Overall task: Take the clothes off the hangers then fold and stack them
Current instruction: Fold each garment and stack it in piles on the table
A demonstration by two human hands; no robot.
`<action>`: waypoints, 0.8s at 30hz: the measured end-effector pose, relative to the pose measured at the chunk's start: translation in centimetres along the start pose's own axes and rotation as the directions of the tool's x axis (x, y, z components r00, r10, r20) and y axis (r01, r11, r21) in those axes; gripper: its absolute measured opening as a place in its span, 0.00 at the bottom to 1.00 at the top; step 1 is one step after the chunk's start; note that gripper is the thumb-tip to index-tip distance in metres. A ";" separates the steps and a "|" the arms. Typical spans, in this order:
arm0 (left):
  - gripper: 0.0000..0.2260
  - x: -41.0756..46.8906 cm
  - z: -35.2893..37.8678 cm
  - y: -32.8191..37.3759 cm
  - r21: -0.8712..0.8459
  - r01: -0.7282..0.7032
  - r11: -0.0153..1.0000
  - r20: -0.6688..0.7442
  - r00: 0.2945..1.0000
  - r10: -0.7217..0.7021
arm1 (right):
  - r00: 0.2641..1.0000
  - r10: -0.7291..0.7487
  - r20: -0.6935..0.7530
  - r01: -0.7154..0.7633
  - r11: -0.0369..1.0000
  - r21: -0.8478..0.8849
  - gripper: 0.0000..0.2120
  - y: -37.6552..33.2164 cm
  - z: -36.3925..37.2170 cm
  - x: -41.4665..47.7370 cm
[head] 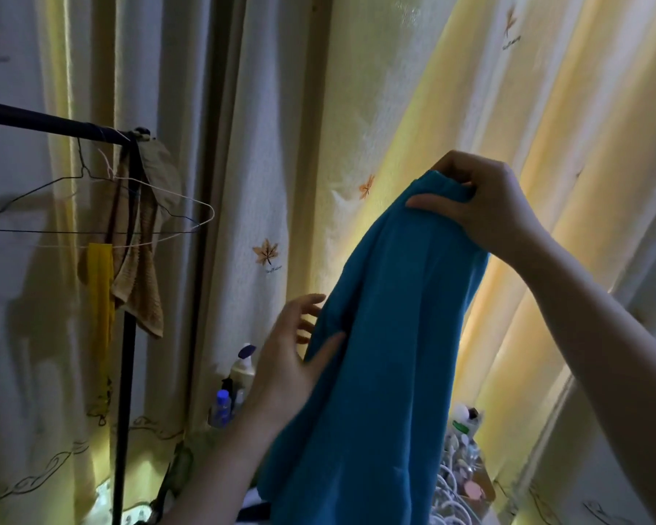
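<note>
A blue garment [387, 335] hangs in the air in front of the curtain, held up by its top edge. My right hand [478, 206] pinches that top edge, fingers curled over the bunched cloth. My left hand [292, 358] is lower at the garment's left side, fingers spread, thumb lying against the cloth. Two bare wire hangers [160, 206] hang on the dark rail [35, 121] at the left. Whether a hanger is inside the garment I cannot tell.
A brown cloth [141, 267] and a yellow strip [101, 297] hang by the rack's upright post [125, 392]. Bottles [239, 377] stand behind my left hand. White hangers and small items [462, 464] lie lower right. Pale leaf-print curtains [281, 145] fill the background.
</note>
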State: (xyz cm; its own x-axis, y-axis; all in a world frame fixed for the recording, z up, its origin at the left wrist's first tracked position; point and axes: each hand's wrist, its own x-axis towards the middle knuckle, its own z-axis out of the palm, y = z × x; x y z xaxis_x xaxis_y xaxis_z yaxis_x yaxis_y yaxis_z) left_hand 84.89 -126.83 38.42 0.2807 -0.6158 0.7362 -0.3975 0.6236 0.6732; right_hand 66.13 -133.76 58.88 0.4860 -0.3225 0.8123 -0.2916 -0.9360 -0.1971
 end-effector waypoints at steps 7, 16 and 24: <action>0.15 -2.5 1.5 -3.0 0.057 0.181 0.982 0.047 0.982 -0.184 | 0.996 -0.033 -0.080 0.034 0.999 0.016 0.09 0.4 -2.1 -0.2; 0.22 0.1 -3.4 -1.8 -0.365 0.357 0.860 0.265 0.925 -0.272 | 0.995 0.000 -0.102 0.002 1.000 0.027 0.12 2.0 -3.6 -1.8; 0.18 -2.4 -2.6 -4.6 -0.018 0.253 0.967 0.244 0.940 -0.241 | 0.993 0.037 -0.115 -0.033 0.999 0.035 0.07 2.8 -4.1 -1.6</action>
State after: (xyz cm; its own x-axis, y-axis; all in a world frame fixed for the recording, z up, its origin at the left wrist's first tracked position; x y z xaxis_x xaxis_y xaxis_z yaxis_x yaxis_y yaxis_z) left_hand 88.33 -126.98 33.68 0.1467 -0.8461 0.5125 -0.2976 0.4564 0.8386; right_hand 61.18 -135.28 59.29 0.3770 -0.3385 0.8621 -0.2789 -0.9291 -0.2429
